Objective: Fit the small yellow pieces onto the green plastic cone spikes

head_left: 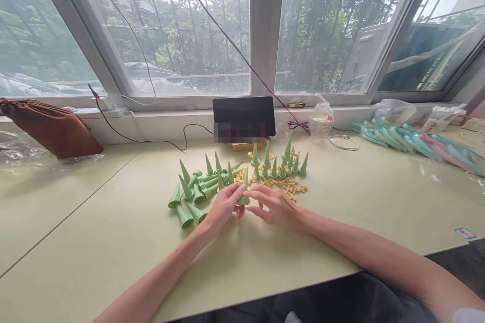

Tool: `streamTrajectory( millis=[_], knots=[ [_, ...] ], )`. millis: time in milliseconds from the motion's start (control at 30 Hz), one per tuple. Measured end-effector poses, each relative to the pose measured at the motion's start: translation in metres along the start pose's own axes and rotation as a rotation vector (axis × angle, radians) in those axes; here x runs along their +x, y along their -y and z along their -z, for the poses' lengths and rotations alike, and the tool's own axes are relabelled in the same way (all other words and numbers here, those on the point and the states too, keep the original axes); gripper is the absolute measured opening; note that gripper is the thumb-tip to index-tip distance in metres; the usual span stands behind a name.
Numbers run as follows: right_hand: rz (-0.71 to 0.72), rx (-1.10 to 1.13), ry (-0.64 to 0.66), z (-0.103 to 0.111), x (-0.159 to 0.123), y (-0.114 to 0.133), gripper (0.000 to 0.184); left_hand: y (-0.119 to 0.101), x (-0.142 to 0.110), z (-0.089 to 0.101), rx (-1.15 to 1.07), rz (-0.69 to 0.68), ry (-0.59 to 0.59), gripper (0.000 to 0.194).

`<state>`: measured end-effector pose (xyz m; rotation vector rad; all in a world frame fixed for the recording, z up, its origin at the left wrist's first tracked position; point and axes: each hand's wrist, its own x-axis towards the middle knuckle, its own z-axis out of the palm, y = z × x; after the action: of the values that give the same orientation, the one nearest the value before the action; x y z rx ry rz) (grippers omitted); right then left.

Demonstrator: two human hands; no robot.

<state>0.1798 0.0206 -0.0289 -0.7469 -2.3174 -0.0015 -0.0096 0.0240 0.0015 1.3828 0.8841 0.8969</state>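
My left hand (228, 201) is closed around the base of a green plastic cone spike (246, 181), which points upward. Close against it from the right is my right hand (275, 206), its fingers stretched out and its thumb apart from them. The index fingertip is at the spike's side; whether it touches is hard to tell. Left of my hands lies a group of green cone spikes (185, 189), some upright and some lying down. Just beyond my right hand are small yellow plastic pieces (293, 187), scattered loosely around more upright green spikes (288, 150).
A dark tablet (244, 113) leans on a small yellow stand before the window. A brown drawstring pouch (53, 128) is at the left. Along the right back lie bagged teal and pink items (413, 139), near a coiled white cable (344, 143) and a plastic-bagged cup (321, 123).
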Motion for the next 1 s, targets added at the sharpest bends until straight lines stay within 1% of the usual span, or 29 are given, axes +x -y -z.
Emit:
streamTrajectory(
  millis=[100, 167, 233, 300, 433, 533, 800, 1000],
  knots=[
    [-0.12, 0.016, -0.037, 0.002, 0.002, -0.003, 0.026, 0.001, 0.001, 0.001, 0.04, 0.0, -0.065, 0.038],
    [-0.24, -0.02, -0.069, 0.004, 0.004, -0.005, 0.023, 0.002, 0.001, 0.001, 0.061, 0.01, -0.088, 0.039],
    [-0.339, -0.073, -0.072, 0.006, 0.005, -0.008, 0.022, 0.003, 0.002, 0.001, 0.075, 0.015, -0.101, 0.039],
    [-0.404, -0.128, -0.044, 0.008, 0.006, -0.01, 0.023, 0.003, 0.002, 0.002, 0.077, 0.012, -0.108, 0.038],
    [-0.503, -0.216, 0.07, 0.009, 0.007, -0.012, 0.028, 0.005, 0.003, 0.003, 0.077, 0.011, -0.126, 0.038],
    [-0.568, -0.25, 0.127, 0.01, 0.007, -0.012, 0.03, 0.006, 0.003, 0.003, 0.089, 0.013, -0.125, 0.039],
    [-0.696, -0.304, 0.156, 0.01, 0.008, -0.014, 0.027, 0.007, 0.002, 0.003, 0.117, 0.008, -0.103, 0.037],
    [-0.695, -0.284, 0.153, 0.007, 0.006, -0.021, 0.021, 0.004, 0.0, 0.002, 0.12, 0.018, -0.093, 0.037]
  ],
)
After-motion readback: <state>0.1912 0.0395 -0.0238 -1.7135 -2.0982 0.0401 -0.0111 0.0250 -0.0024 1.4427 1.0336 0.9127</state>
